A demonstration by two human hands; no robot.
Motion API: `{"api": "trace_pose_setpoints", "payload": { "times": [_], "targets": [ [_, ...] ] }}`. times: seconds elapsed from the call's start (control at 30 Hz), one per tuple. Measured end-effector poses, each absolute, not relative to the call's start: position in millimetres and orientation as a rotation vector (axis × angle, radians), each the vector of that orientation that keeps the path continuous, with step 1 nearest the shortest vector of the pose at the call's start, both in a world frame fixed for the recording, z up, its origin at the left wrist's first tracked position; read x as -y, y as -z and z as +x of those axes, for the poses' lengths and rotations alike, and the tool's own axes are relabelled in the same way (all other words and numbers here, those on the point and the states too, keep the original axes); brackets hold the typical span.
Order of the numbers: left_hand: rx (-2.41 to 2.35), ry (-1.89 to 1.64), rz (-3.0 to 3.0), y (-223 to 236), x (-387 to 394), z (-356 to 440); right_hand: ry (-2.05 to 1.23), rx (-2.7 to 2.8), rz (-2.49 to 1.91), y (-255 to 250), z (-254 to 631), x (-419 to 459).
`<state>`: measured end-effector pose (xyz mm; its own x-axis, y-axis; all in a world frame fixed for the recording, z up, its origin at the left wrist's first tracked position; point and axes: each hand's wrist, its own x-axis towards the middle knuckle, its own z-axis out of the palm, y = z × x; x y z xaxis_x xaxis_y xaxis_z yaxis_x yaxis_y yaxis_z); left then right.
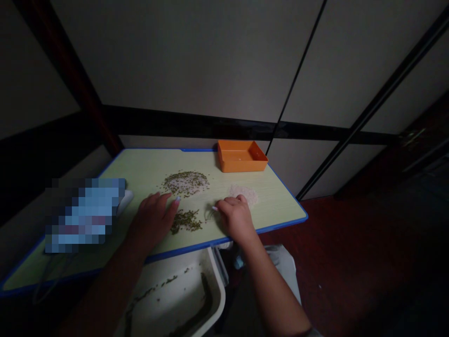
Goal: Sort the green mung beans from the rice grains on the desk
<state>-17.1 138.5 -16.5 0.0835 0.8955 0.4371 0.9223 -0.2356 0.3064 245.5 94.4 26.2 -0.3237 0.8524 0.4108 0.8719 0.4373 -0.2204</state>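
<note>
On the blue-edged table (pixel 280 201), I noted the left hand (pixel 150 217), fingers parted, beside the green heap (pixel 186 222), and the right hand (pixel 235 215), grip indeterminable, at the pale heap (pixel 245 190), where a careless sweep could have scattered grains.

There are two hands (pixel 151 217) (pixel 236 217), three piles (pixel 185 181) (pixel 186 221) (pixel 248 192), one box (pixel 244 166).

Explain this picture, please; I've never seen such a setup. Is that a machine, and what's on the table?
No machine: a head-worn camera looks forward and down at a person's bare left hand and right hand. On the pale green, blue-edged table lie a mixed green-and-white grain pile, a dark green grain pile by the left hand, a whitish grain pile by the right, and an orange rectangular open box. Whether either hand holds grains is unclear.
</note>
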Motion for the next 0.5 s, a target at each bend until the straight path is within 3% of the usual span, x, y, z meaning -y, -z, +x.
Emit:
{"api": "trace_pose_setpoints", "payload": {
  "times": [0.5],
  "targets": [
    [1.926,0.905,-2.284,10.8,-136.4,-14.8,0.051,2.228,-1.437,-24.4,245.6,-94.5]
  ]
}}
